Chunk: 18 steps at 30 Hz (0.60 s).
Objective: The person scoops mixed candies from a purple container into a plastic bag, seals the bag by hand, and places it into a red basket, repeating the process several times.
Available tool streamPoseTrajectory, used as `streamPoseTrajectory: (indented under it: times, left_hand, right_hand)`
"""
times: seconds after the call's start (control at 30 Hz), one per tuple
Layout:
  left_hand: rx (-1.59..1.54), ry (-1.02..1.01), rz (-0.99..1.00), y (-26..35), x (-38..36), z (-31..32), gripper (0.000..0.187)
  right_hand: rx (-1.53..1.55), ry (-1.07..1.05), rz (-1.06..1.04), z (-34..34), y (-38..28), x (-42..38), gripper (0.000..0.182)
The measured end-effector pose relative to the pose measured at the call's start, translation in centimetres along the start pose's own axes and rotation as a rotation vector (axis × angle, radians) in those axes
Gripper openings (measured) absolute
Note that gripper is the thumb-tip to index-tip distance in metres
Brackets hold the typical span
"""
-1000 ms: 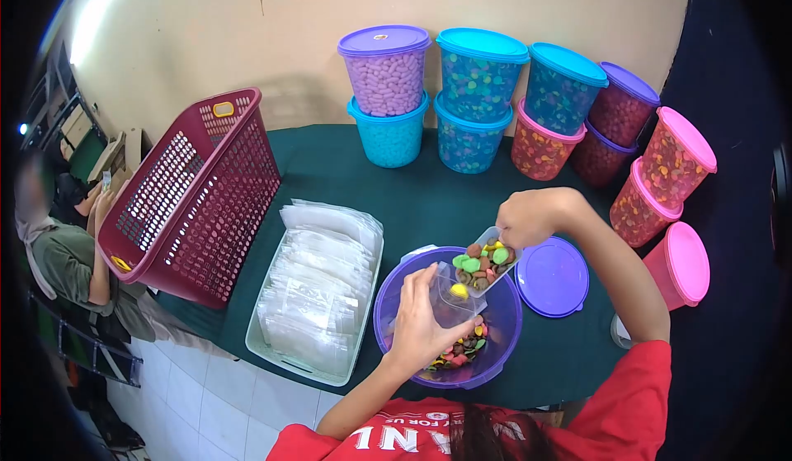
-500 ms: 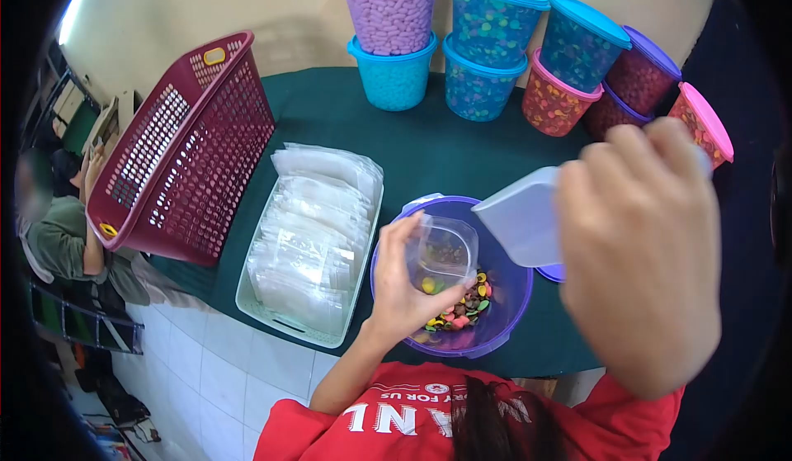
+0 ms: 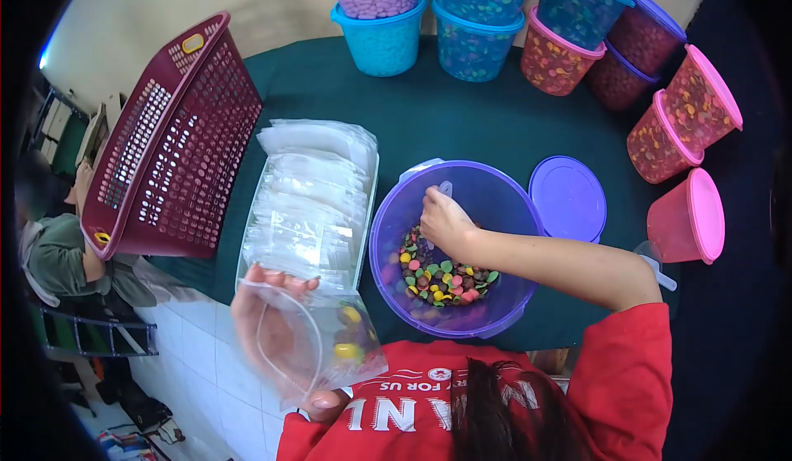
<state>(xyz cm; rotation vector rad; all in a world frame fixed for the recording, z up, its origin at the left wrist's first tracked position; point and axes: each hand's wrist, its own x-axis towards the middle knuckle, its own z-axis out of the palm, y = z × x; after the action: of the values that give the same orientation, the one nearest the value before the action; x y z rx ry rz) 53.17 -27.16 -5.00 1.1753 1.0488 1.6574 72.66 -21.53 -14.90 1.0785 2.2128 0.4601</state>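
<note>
My left hand [image 3: 268, 329] is wrapped round an open clear plastic bag [image 3: 351, 337] with a few yellow and brown candies in it, in front of the tray of bags. Down inside the purple tub [image 3: 516, 292], my right hand [image 3: 445, 222] has its fingers closed on the handle of a scoop [image 3: 446, 189]; the rest of the scoop is mostly hidden by the hand. Multicoloured candies [image 3: 450, 283] lie at the bottom of the tub, around and below that hand.
A pale tray [image 3: 368, 213] holds stacked clear bags, beside a maroon basket [image 3: 177, 147]. A purple lid [image 3: 568, 199] lies right of the tub. Candy tubs [image 3: 384, 44] line the back and right; a pink one [image 3: 681, 222] stands near another scoop [image 3: 662, 278]. A person [image 3: 62, 250] is at far left.
My right hand has gone down and left into the tub. My left hand has moved left and down, away from above the tub, with the bag. The view has shifted, showing more tubs at right.
</note>
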Motion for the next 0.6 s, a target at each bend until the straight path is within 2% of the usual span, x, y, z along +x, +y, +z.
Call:
streamPoseTrajectory:
  times: [0.07, 0.1, 0.23, 0.3, 0.37, 0.4, 0.47, 0.53, 0.6]
  left_hand:
    - [-0.12, -0.18, 0.028, -1.4, -0.2, -1.1, 0.122]
    - [-0.097, -0.111, -0.082, -0.6, -0.5, -0.4, 0.117]
    - [-0.087, -0.109, -0.047, -1.8, -0.7, -1.2, 0.122]
    - [-0.056, -0.192, -0.028, -2.3, -0.6, -1.8, 0.121]
    - [-0.058, -0.214, -0.032, -2.6, -0.6, -1.7, 0.12]
    - [-0.059, -0.234, -0.035, -2.7, -0.6, -1.6, 0.12]
    - [-0.07, -0.245, -0.055, -2.7, -0.7, -1.4, 0.119]
    - [-0.079, -0.251, -0.077, -2.9, -0.8, -1.3, 0.118]
    - [-0.09, -0.27, -0.053, -3.1, -0.7, -1.4, 0.119]
  right_hand:
    - [-0.106, -0.069, -0.024, -0.3, 0.0, 0.2, 0.017]
    - [-0.107, -0.071, -0.036, -0.2, 0.1, 0.3, 0.017]
    - [-0.014, -0.266, -0.016, 1.5, 0.0, 0.5, 0.018]
    - [0.044, -0.301, -0.016, 1.9, 0.1, 0.7, 0.018]
    - [0.191, -0.664, -0.062, 2.5, 0.0, 1.4, 0.02]
    - [0.195, -0.663, -0.058, 3.0, 0.0, 1.3, 0.02]
    - [0.384, -0.557, -0.222, 4.4, -0.1, 0.8, 0.021]
    - [0.478, -0.585, -0.295, 5.0, -0.3, 1.5, 0.028]
    - [0.72, -0.915, -0.325, 5.6, -0.3, 2.6, 0.032]
